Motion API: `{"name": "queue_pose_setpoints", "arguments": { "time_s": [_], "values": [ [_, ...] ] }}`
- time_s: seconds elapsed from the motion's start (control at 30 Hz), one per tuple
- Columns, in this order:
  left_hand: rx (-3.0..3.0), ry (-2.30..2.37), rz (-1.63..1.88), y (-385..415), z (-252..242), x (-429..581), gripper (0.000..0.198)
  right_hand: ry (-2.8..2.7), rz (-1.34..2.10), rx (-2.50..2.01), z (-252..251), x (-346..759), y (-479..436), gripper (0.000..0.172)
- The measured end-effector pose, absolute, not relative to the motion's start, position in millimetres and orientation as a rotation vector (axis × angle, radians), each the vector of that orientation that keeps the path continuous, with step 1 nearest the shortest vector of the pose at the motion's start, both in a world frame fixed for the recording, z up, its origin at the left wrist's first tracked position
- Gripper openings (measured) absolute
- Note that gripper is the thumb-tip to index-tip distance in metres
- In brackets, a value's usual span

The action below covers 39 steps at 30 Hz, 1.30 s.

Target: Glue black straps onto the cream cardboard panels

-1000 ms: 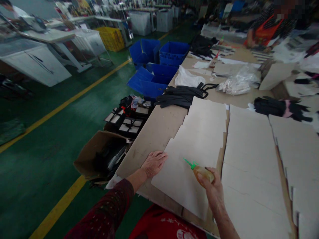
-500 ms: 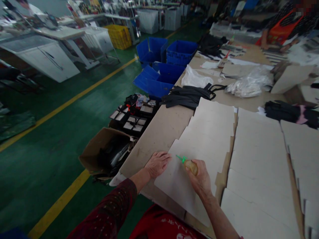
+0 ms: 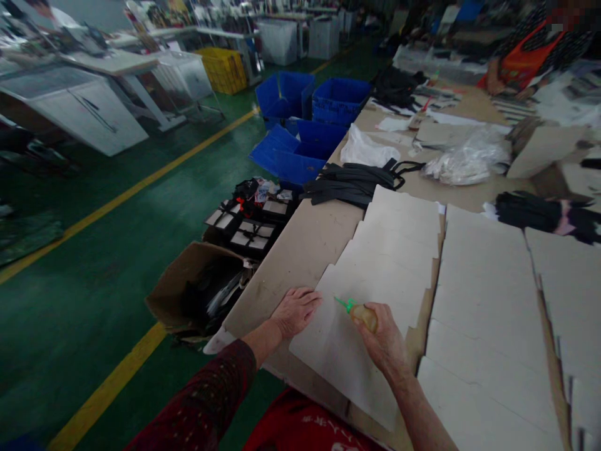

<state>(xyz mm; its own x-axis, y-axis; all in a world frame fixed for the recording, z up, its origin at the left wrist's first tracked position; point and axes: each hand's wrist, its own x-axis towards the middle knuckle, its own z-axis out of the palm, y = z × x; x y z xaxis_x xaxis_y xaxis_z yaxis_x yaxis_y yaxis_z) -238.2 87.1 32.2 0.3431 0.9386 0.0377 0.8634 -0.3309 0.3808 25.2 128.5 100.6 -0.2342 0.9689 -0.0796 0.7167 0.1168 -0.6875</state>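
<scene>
In the head view, the person's right hand [image 3: 384,338] grips a squeeze bottle [image 3: 365,318] of amber contents, its green nozzle over the near part of the left row of overlapping pale sheets [image 3: 375,269]. The left hand [image 3: 298,311] lies flat, grasping nothing, fingertips at that row's left edge. Left of the row, an open cardboard box [image 3: 169,282] holds dark items with some pale ones; blue bins [image 3: 300,166] stand beyond it, farther from the row. In front of the row, a red garment [image 3: 288,423] carries white characters, partly cut off and not surely readable.
</scene>
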Motion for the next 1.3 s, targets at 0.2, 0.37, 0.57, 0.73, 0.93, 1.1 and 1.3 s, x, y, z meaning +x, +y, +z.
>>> {"name": "queue_pose_setpoints", "arguments": {
  "time_s": [0.2, 0.37, 0.57, 0.73, 0.93, 1.1, 1.3],
  "values": [
    [2.323, 1.622, 0.386, 87.8, 32.9, -238.0, 0.041, -1.268, 1.246, -1.662, 78.7, 9.4, 128.4, 0.051],
    [2.321, 1.681, 0.424, 84.8, 32.7, -240.1, 0.042, -0.634, 1.272, -1.607, 82.4, 46.3, 146.0, 0.063],
    [2.321, 1.731, 0.476, 134.9, 27.8, -238.3, 0.039, -0.694, 1.026, -1.669, 85.7, 123.1, 157.7, 0.068],
    [2.418, 1.526, 0.389, 203.7, 23.9, -227.6, 0.043, -0.885, 0.86, -1.82, 84.5, 153.5, 153.0, 0.069],
    [2.459, 1.427, 0.313, 218.7, 26.8, -229.2, 0.044, -1.04, 0.884, -1.942, 88.1, 154.0, 156.9, 0.067],
    [2.455, 1.422, 0.28, 217.6, 28.2, -230.2, 0.045, -1.19, 0.854, -1.937, 78.4, 151.3, 168.2, 0.062],
    [2.44, 1.424, 0.282, 218.8, 26.7, -230.6, 0.046, -1.583, 0.558, -1.914, 91.5, 146.5, 179.7, 0.045]
  ]
}}
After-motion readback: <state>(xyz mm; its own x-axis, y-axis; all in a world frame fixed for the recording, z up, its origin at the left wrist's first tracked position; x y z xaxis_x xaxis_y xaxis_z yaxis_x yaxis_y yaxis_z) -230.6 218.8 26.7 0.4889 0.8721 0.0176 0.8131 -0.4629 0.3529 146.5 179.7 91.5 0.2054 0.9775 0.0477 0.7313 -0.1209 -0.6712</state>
